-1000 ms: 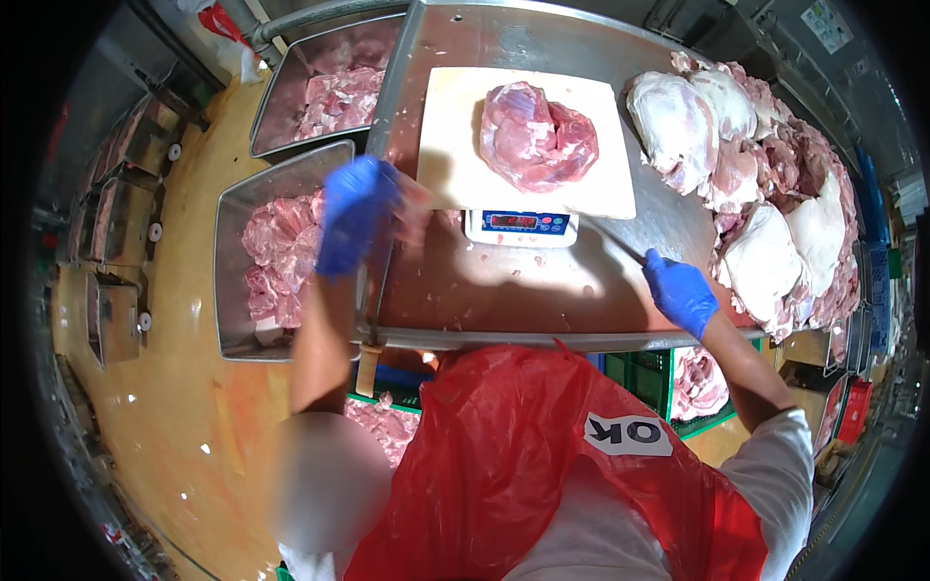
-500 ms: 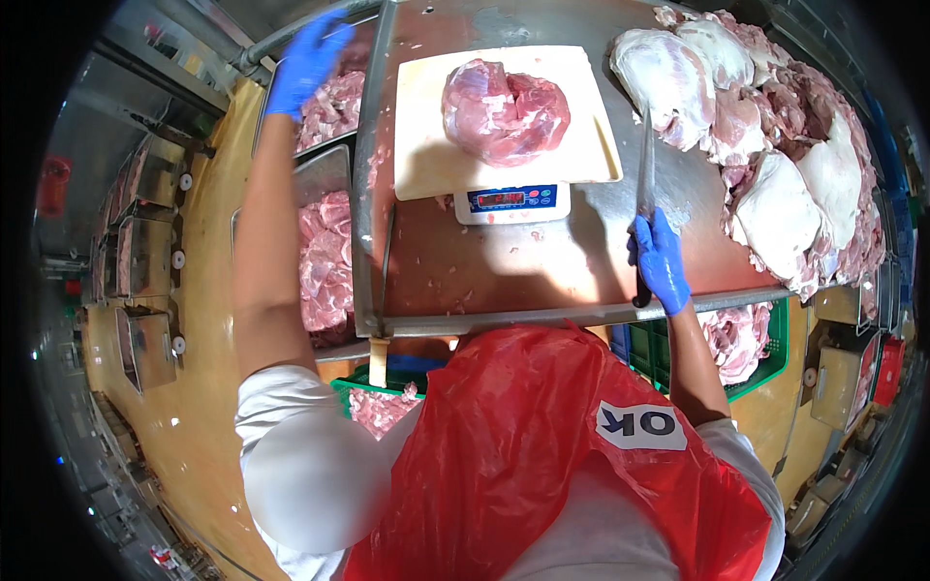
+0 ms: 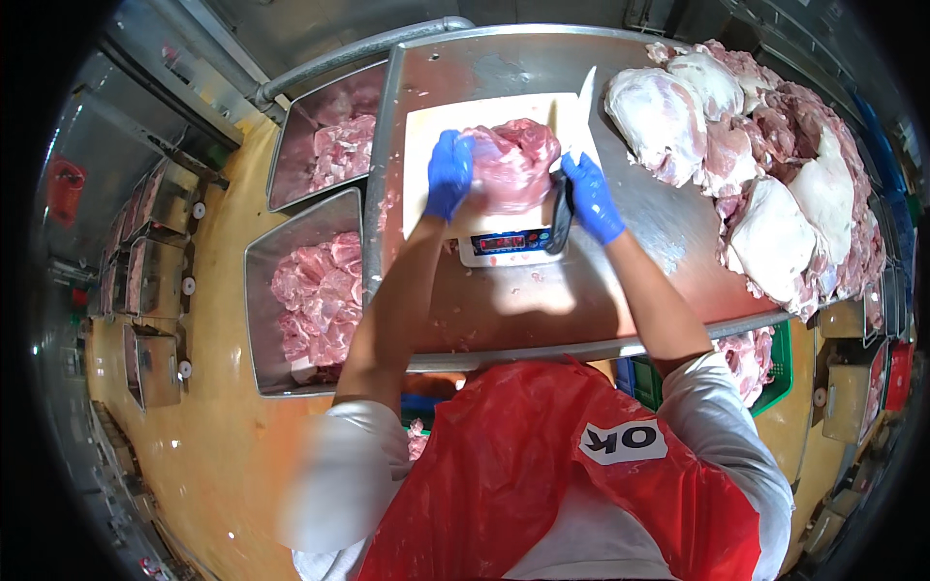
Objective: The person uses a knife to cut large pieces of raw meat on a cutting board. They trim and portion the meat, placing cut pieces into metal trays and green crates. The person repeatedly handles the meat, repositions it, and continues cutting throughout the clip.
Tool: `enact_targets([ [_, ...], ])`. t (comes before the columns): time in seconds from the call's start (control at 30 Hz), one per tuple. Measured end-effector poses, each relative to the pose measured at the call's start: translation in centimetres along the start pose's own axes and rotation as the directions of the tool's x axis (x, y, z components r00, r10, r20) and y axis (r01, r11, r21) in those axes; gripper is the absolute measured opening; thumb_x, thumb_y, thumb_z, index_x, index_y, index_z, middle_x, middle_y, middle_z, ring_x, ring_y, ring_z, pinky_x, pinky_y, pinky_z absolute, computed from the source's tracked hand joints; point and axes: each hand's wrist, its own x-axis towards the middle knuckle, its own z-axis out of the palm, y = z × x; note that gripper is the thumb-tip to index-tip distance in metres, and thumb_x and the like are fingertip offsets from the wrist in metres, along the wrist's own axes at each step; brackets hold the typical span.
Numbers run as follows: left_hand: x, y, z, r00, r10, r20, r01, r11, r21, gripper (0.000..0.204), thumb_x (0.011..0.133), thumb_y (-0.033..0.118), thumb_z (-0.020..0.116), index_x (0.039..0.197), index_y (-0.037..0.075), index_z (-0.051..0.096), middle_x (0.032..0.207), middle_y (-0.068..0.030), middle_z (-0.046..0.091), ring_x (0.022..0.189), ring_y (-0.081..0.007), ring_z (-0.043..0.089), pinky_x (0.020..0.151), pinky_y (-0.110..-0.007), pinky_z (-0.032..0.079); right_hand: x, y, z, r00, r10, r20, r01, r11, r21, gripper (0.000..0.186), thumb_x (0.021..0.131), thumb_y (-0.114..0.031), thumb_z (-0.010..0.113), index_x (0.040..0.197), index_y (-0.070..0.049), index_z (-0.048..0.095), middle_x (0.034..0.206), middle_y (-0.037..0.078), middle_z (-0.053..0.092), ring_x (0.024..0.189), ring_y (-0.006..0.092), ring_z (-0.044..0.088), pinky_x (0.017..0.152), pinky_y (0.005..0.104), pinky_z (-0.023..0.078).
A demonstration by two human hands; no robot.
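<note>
Raw meat (image 3: 518, 167) on a pale board (image 3: 436, 121), atop a scale (image 3: 509, 259).
Likely heavy, soft and slippery; best taken low from both sides with spread palms. Blue-gloved left hand (image 3: 449, 176) cupped against the left side; right hand (image 3: 593, 198) grasping a black-handled knife (image 3: 561, 215), blade pointing away and slightly right. Roundish meat; hard to tell, through blur, the facing end, long axis or left-hand grip.

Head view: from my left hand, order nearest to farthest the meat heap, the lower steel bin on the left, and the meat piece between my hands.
1. Meat piece, just right of the left hand.
2. Lower steel bin, left of the table.
3. Meat heap, on the table's right side.
</note>
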Motion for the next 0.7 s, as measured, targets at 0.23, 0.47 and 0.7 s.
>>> enact_targets([
  [0.23, -4.9, 2.7, -5.8, 0.97, 0.214, -0.115, -0.189, 0.962, 0.195, 0.017, 0.076, 0.004, 0.068, 0.092, 0.003, 0.065, 0.101, -0.0147, 0.062, 0.088, -0.0295, 0.061, 0.079, -0.039, 0.051, 0.0, -8.5, -1.1, 1.0, 0.008, -0.017, -0.007, 0.997, 0.078, 0.02, 0.101, -0.021, 0.047, 0.093, -0.003, 0.049, 0.075, 0.008, 0.058, 0.063, 0.015, 0.059, 0.061, 0.03, 0.051],
  [0.47, -3.6, 6.1, -4.1, 0.906, 0.421, 0.05, -0.419, 0.872, 0.252, 0.023, 0.078, 0.012, 0.07, 0.098, 0.0, 0.067, 0.09, -0.013, 0.067, 0.071, -0.0199, 0.064, 0.067, -0.032, 0.054, -7.1, -7.6, 6.0, 0.92, 0.319, 0.228, -0.344, 0.936, 0.079, 0.015, 0.103, -0.019, 0.044, 0.098, -0.005, 0.046, 0.069, 0.007, 0.056, 0.049, 0.0145, 0.055, 0.045, 0.0291, 0.048],
  [0.7, -2.5, 4.2, -4.1, 0.887, 0.429, 0.171, -0.454, 0.877, 0.154, 0.005, 0.067, 0.01, 0.068, 0.067, 0.012, 0.062, 0.068, -0.0064, 0.06, 0.065, -0.0251, 0.062, 0.058, -0.037, 0.05, -3.7, -10.7, 8.9, 0.953, 0.275, 0.127, -0.246, 0.948, -0.204, 0.025, 0.099, -0.02, 0.046, 0.089, 0.002, 0.052, 0.065, 0.012, 0.061, 0.051, 0.0189, 0.062, 0.049, 0.0333, 0.051],
])
